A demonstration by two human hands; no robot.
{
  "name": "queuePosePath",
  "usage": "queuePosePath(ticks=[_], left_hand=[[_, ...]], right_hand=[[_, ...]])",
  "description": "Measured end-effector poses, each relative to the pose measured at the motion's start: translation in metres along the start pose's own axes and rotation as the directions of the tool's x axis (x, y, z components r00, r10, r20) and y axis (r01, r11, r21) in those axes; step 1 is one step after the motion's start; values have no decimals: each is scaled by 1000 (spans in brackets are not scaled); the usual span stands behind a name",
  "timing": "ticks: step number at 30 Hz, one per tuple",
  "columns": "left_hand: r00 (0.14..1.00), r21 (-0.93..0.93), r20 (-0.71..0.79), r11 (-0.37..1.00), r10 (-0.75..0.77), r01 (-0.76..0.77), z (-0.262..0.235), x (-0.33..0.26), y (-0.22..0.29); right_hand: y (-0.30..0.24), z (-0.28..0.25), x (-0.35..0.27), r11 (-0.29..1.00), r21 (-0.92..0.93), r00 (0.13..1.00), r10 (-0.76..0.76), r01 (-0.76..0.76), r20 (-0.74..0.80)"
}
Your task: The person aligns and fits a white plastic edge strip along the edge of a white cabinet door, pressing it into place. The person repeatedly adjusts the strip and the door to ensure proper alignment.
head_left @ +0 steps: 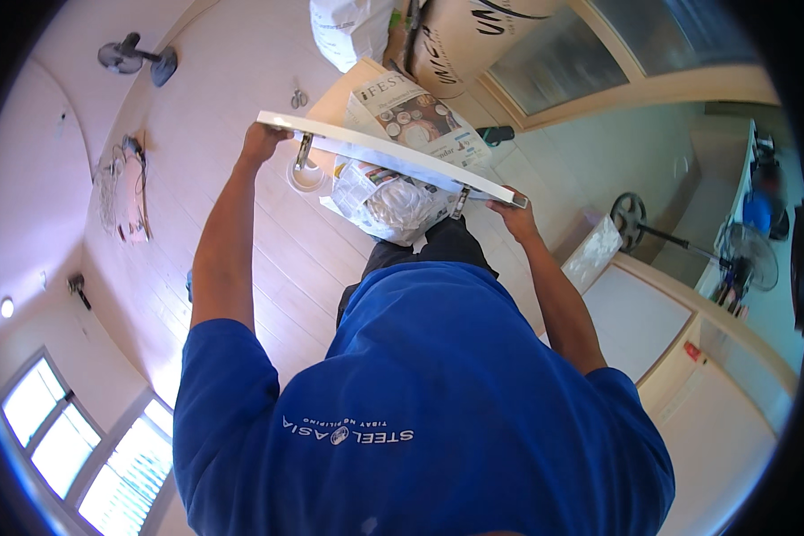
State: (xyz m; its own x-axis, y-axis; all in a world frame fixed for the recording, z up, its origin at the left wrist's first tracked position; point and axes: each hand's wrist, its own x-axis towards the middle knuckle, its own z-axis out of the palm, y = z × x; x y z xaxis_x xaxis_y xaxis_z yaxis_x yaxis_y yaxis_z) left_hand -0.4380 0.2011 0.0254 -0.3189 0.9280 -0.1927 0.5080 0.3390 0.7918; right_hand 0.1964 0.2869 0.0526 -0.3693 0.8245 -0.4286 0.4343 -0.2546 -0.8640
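I hold up a white cabinet door [380,147], seen almost edge-on and slanting down toward the right. Two metal hinges stick out from it: one hinge [304,150] close to the left end, another hinge [462,202] close to the right. My left hand [264,143] grips the left end, fingers wrapped under the edge. At the right end, my right hand [514,217] is closed on the lower corner. Newspaper sheets [417,116] lie beyond the door on a tan board [338,94]. Nearer my legs is crumpled newspaper with white material [400,204] on it.
A white round container [306,175] and scissors [298,96] are on the floor. Behind stand a white sack [352,34] and a cardboard box [460,58]. A fan [746,257] and an open-fronted white cabinet [630,313] are at right. Tools and cords [132,192] lie left.
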Motion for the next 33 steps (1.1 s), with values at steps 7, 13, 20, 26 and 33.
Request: queuePosePath(ticks=[7, 13, 20, 26, 33], left_hand=[[991, 97, 33, 987, 126, -129, -103, -29, 166], [953, -39, -110, 957, 281, -287, -174, -100, 321], [861, 258, -50, 839, 507, -479, -91, -121, 436], [856, 494, 66, 729, 512, -474, -29, -118, 430], [896, 587, 149, 691, 419, -421, -4, -117, 405]], right_hand=[[-19, -38, 22, 978, 185, 995, 101, -99, -1], [-30, 1, 86, 779, 627, 976, -140, 3, 169], [15, 86, 101, 703, 691, 983, 64, -169, 174], [75, 41, 47, 811, 382, 890, 345, -443, 299], [-40, 28, 11, 893, 432, 982, -173, 125, 75]])
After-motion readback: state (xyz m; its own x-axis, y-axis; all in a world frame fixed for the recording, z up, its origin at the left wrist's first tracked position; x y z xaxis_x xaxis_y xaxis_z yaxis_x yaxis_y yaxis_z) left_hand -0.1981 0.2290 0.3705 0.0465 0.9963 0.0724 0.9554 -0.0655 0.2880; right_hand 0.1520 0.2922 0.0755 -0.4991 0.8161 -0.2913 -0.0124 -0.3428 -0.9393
